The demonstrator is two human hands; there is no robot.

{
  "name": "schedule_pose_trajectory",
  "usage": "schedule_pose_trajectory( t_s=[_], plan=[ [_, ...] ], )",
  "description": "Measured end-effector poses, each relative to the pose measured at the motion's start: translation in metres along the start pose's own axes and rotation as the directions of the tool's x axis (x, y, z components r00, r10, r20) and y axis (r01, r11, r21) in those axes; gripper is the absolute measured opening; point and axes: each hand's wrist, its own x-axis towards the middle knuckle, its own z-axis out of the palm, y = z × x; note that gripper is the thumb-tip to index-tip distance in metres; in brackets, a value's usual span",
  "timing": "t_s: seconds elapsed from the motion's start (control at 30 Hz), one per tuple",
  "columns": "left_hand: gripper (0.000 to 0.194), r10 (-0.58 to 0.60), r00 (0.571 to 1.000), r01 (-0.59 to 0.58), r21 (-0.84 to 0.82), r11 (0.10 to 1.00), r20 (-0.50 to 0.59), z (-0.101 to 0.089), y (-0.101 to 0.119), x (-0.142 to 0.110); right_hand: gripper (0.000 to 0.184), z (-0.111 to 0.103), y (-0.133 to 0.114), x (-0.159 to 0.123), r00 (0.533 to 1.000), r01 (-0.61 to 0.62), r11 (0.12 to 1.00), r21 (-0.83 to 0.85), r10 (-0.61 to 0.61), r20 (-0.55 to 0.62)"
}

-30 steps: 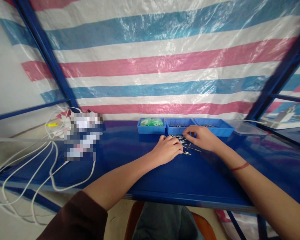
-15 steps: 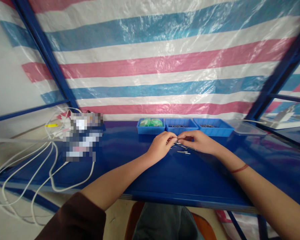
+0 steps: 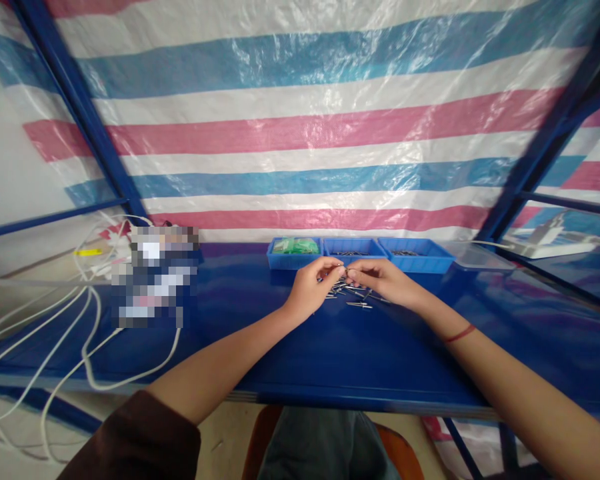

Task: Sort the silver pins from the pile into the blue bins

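My left hand (image 3: 307,288) and my right hand (image 3: 383,283) meet fingertip to fingertip just above the table. Thumb and fingers are pinched together on each side. Between the fingertips shows a small metal piece (image 3: 346,271), too small and partly covered to make out fully. Under the hands lies a loose heap of silver blind rivets (image 3: 341,289), thin pins with a thicker body, partly hidden by my fingers. A few separate rivets (image 3: 359,305) lie nearer to me.
Behind my hands stand three blue bins: one with green packets (image 3: 296,245), a middle bin (image 3: 355,243) and a right bin (image 3: 423,265), both with small metal parts. White cables (image 3: 97,333) and a blurred-out cluster occupy the left. A clear lid (image 3: 480,257) lies right of the bins.
The view has shifted slightly, so everything sits a bit further left. My hands have lifted a little and show more of the rivet heap. Both stay pinched together.
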Motion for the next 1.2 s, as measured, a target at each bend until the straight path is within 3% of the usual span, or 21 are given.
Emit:
schedule_pose_trajectory(
  t_s=[0.1,0.2,0.3,0.43,0.53,0.7,0.8,0.9,1.03,1.2],
  plan=[
    [0.015,0.038,0.999,-0.038,0.01,0.999,-0.007,-0.001,0.002,-0.001,0.034,0.001,-0.003,0.0,1.0,0.011,1.0,-0.001,-0.011,-0.022],
    [0.015,0.053,0.998,-0.053,0.023,0.998,-0.019,-0.001,0.004,-0.001,0.032,0.004,-0.006,-0.001,0.988,0.063,0.998,-0.019,-0.065,-0.14],
    [0.015,0.055,0.998,-0.053,0.055,0.997,-0.029,-0.002,0.005,0.0,0.027,0.008,-0.01,-0.002,0.946,0.122,0.986,-0.11,-0.149,-0.289],
    [0.017,0.069,0.997,-0.074,0.161,0.984,0.034,-0.002,0.002,0.0,0.023,0.002,-0.011,-0.002,0.897,0.132,0.952,-0.277,-0.233,-0.375],
    [0.022,0.12,0.981,-0.164,0.316,0.934,0.153,-0.003,0.0,-0.001,0.023,-0.019,-0.001,-0.002,0.83,0.028,0.888,-0.459,-0.276,-0.484],
    [0.028,0.13,0.885,-0.364,0.491,0.792,0.447,-0.002,-0.001,-0.007,0.023,-0.07,0.04,-0.006,0.684,-0.348,0.684,-0.641,-0.282,-0.673],
    [0.027,0.073,0.851,-0.39,0.534,0.751,0.519,0.0,-0.004,-0.009,0.026,-0.089,0.063,-0.008,0.691,-0.448,0.565,-0.693,-0.274,-0.67],
    [0.024,0.046,0.851,-0.392,0.572,0.72,0.524,0.001,-0.008,-0.007,0.03,-0.092,0.07,-0.008,0.702,-0.449,0.507,-0.736,-0.31,-0.641],
    [0.024,0.023,0.851,-0.395,0.61,0.687,0.525,-0.001,-0.008,-0.004,0.027,-0.076,0.054,-0.002,0.742,-0.32,0.544,-0.776,-0.365,-0.562],
    [0.022,0.043,0.85,-0.418,0.625,0.659,0.524,-0.001,-0.007,-0.004,0.025,-0.047,0.029,0.002,0.855,-0.101,0.597,-0.796,-0.357,-0.377]
  ],
)
